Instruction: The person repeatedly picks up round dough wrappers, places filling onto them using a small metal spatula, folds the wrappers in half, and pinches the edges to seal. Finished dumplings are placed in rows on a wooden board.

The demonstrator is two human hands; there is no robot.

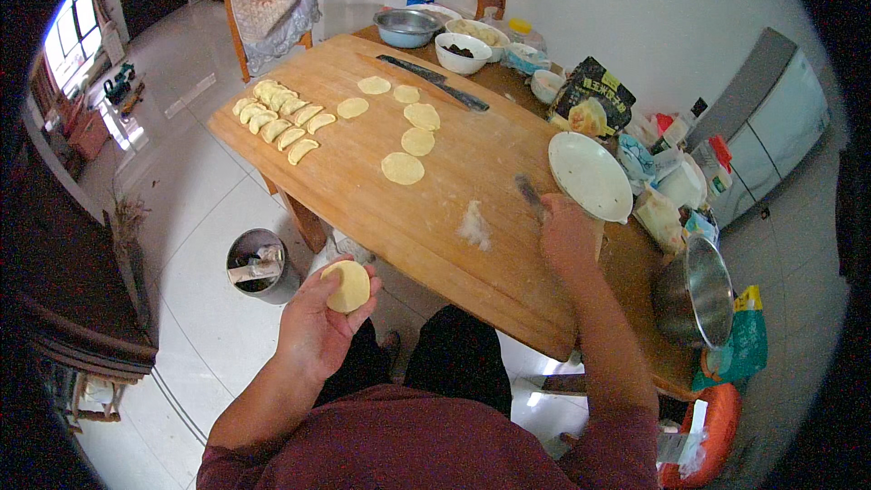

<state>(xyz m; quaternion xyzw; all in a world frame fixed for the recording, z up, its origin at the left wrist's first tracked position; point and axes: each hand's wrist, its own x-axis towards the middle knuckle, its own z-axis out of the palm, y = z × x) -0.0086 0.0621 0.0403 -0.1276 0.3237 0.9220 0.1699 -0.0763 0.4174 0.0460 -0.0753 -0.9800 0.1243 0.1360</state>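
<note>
My left hand [320, 327] holds a round yellow dough wrapper [348, 287] flat across the fingers, with the thumb over its edge, in front of the board's near side. My right hand [568, 228] is closed on a short dark utensil [527, 188], too blurred to name exactly. It is beside a white bowl [590, 177] with a few specks inside. Several loose wrappers [403, 169] lie on the wooden board [469, 150]. Folded dumplings [275, 116] stand in rows at its left end. A patch of white flour [474, 226] lies near my right hand.
Two long dark strips [435, 82] lie along the board's far side. Behind are a metal basin [407, 28], a bowl with dark contents [464, 54] and a black food bag [592, 99]. A steel pot [694, 292] stands at right; a bin [262, 272] is on the floor.
</note>
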